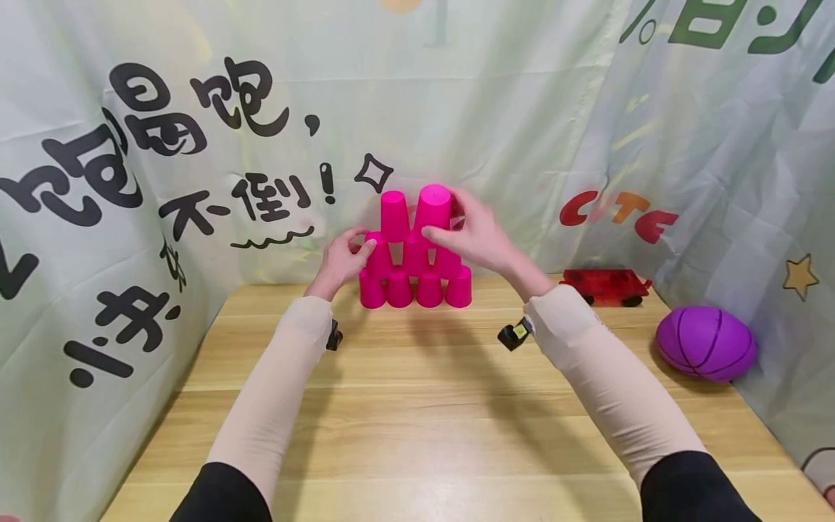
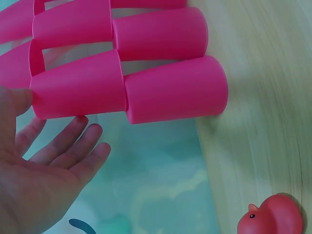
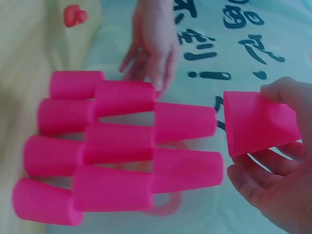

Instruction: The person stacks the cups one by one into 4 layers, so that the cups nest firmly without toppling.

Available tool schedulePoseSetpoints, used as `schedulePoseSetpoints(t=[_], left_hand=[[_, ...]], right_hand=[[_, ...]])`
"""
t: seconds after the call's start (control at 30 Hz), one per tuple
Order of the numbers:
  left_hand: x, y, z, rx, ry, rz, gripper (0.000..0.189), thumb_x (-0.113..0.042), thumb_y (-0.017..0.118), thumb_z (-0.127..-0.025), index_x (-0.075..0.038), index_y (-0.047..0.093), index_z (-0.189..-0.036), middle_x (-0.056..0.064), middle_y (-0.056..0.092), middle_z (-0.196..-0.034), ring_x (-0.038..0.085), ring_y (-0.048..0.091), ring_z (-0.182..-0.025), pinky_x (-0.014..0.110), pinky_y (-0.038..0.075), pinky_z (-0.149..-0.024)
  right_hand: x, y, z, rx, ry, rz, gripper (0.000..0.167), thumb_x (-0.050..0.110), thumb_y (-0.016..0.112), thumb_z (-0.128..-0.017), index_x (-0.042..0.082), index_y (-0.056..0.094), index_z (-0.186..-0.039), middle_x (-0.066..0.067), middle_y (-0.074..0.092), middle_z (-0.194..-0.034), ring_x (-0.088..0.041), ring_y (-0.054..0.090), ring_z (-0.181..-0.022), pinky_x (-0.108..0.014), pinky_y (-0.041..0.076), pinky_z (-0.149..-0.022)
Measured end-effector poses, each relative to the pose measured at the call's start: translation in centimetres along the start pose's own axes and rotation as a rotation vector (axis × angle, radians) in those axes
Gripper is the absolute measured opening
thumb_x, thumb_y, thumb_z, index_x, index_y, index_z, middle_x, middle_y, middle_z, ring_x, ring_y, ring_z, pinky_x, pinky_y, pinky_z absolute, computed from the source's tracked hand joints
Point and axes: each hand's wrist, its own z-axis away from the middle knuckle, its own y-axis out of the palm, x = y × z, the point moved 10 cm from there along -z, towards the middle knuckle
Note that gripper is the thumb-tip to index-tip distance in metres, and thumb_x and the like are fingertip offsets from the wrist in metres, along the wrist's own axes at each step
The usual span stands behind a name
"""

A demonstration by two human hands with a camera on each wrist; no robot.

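Upside-down pink cups stand in a stepped stack. Several cups form the bottom row, three sit above them and two make up the third row. My right hand grips one more pink cup between thumb and fingers; the right wrist view shows it apart from the top row, rim facing the stack. At the stack's left side, my left hand has its thumb and loosely extended fingers around the upper end of the second row's left cup. In the head view, the held cup partly covers the third row's right cup.
On the wooden table, a red toy car lies at the back right, near a purple ball. A red toy duck sits left of the stack. A printed cloth hangs behind the table.
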Motion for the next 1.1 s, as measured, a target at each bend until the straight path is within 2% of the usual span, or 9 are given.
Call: schedulePoseSetpoints(t=[0.23,0.5,0.67,1.1], left_hand=[[0.0,0.0,0.0,0.000,0.002,-0.002,0.044,-0.038,0.062,-0.105,-0.018,0.060,-0.144,0.021,0.072,-0.117,0.034,0.070,-0.107,0.049,0.059,-0.090],[0.2,0.0,0.0,0.007,-0.011,0.003,0.043,-0.038,0.061,-0.105,-0.019,0.060,-0.144,0.020,0.073,-0.117,0.033,0.071,-0.104,0.047,0.060,-0.088],[0.0,-0.1,0.0,0.001,-0.006,0.014,0.042,-0.037,0.062,-0.105,-0.019,0.060,-0.143,0.021,0.073,-0.117,0.033,0.071,-0.106,0.048,0.060,-0.089],[0.0,0.2,0.0,0.005,0.002,0.009,0.043,-0.037,0.062,-0.106,-0.019,0.059,-0.144,0.020,0.071,-0.119,0.034,0.069,-0.108,0.050,0.059,-0.092]], right_hand=[[0.4,-1.3,-3.7,-0.055,0.064,0.012,0.065,0.032,0.078,-0.092,0.016,0.050,-0.149,-0.009,0.065,-0.132,-0.027,0.063,-0.116,-0.045,0.057,-0.095],[0.0,-1.3,-6.6,-0.059,0.133,0.033,0.062,0.036,0.077,-0.092,0.019,0.053,-0.147,-0.005,0.066,-0.133,-0.023,0.066,-0.116,-0.040,0.058,-0.099],[0.3,-1.0,-7.6,-0.060,0.118,0.045,0.062,0.036,0.076,-0.093,0.018,0.053,-0.148,-0.007,0.066,-0.133,-0.023,0.066,-0.116,-0.039,0.057,-0.100],[-1.1,-0.2,-9.1,-0.064,0.190,0.064,0.067,0.033,0.076,-0.095,0.012,0.046,-0.152,-0.009,0.063,-0.139,-0.024,0.063,-0.123,-0.038,0.056,-0.104]])
